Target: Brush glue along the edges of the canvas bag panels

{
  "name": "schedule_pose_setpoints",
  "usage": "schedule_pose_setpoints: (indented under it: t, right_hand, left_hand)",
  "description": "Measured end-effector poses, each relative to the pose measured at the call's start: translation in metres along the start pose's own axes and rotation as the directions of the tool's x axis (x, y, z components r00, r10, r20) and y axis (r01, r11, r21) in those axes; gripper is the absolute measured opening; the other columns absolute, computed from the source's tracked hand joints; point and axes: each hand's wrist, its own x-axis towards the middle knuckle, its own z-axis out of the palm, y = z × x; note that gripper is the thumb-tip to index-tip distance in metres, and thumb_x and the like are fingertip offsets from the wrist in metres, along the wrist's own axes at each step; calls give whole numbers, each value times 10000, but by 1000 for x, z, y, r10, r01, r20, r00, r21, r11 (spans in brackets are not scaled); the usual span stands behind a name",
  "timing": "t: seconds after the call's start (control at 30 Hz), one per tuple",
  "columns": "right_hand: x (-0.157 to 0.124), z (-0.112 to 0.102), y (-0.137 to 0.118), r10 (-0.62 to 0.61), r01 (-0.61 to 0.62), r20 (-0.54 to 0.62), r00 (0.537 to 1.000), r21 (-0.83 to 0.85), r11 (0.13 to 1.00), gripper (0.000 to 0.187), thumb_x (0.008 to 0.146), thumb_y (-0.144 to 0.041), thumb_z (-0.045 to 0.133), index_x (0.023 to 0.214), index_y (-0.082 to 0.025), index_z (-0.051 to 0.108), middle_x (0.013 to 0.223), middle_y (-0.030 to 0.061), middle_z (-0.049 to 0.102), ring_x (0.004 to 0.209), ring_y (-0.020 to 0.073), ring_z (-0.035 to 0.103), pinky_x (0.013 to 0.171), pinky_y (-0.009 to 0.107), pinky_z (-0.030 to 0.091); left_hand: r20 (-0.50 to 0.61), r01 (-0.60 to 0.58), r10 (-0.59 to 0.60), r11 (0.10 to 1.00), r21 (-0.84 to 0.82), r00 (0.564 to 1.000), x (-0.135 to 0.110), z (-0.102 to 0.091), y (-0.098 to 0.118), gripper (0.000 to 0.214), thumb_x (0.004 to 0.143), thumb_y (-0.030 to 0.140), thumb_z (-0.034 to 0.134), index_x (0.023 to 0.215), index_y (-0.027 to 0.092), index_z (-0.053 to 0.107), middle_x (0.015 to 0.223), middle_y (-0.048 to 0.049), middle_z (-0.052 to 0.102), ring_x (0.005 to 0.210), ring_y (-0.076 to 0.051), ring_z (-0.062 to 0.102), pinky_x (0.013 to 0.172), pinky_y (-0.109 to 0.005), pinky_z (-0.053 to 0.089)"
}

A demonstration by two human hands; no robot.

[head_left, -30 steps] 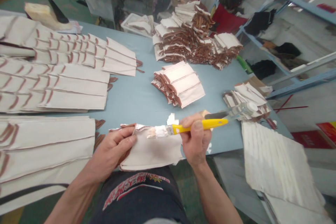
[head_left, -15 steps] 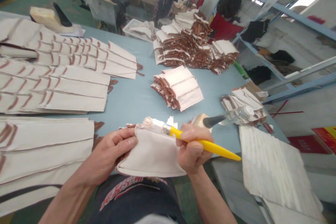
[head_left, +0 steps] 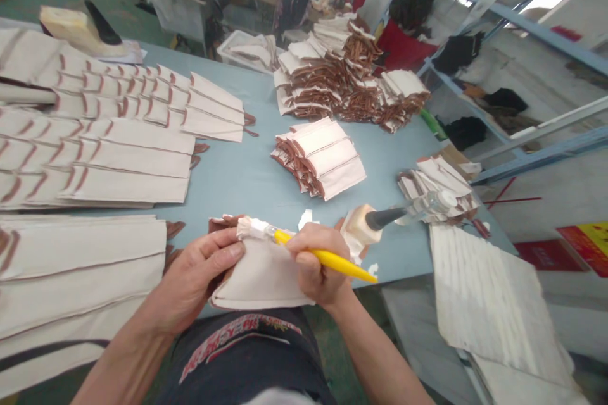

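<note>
My right hand point(head_left: 325, 262) is closed around a yellow-handled brush point(head_left: 339, 261), its pale bristles at the upper left edge of a cream fabric piece point(head_left: 266, 275) with dark seams. My left hand point(head_left: 202, 272) pinches that piece at its left side, thumb on top, close to the bristles. Brown material shows behind the piece's upper left corner. To the right of my right hand stands a cream glue bottle-like container point(head_left: 361, 228) with a dark neck and a clear top. White scraps point(head_left: 306, 218) lie just behind my right hand.
Overlapping rows of cream pieces with brown edges point(head_left: 128, 164) cover the left of the blue table point(head_left: 228, 171). A small stack point(head_left: 327, 155) lies in the middle, with larger piles point(head_left: 327, 69) behind. A pale board point(head_left: 494, 291) juts out at right, beside blue shelving point(head_left: 517, 12).
The brush and my right hand have moved left along the top edge of the fabric piece, bringing the bristles near my left fingers. My left hand keeps its hold.
</note>
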Motion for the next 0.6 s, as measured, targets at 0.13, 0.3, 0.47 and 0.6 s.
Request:
schedule_pose_setpoints:
  t: [0.13,0.3,0.47,0.6]
  right_hand:
    - [0,3,-1,34,-31,-124,992,26,999,256,1141,-451,562,1024,-289,721,705,-8,700,557,175,641,591,331,558]
    - [3,8,-3,65,-61,-77,995,62,996,266,1164,-445,549,1026,-281,706,735,-26,691,574,141,624,581,276,522]
    - [11,6,3,166,-189,-177,970,-123,974,258,1179,-416,517,1126,-253,710,802,-14,689,686,146,689,687,284,587]
    - [9,1,1,163,-178,-84,983,-220,959,280,1184,-397,494,1130,-237,718,816,-2,717,729,160,722,715,300,614]
  left_hand:
    - [-28,9,-9,1000,-15,1000,2,-2,-2,468,549,300,1052,976,174,908,785,-51,803,646,-162,666,566,-187,526]
    - [-24,-21,21,999,28,999,3,-6,-4,409,612,324,1027,976,180,909,769,-42,783,653,-150,633,561,-173,504]
    - [-31,-19,19,1000,-8,999,3,-4,-1,377,550,271,1034,895,182,908,630,5,690,573,-117,571,500,-143,432]
    - [-43,-13,13,1000,3,999,6,-3,-1,395,547,265,1031,911,172,910,633,-4,695,566,-121,577,504,-149,449]
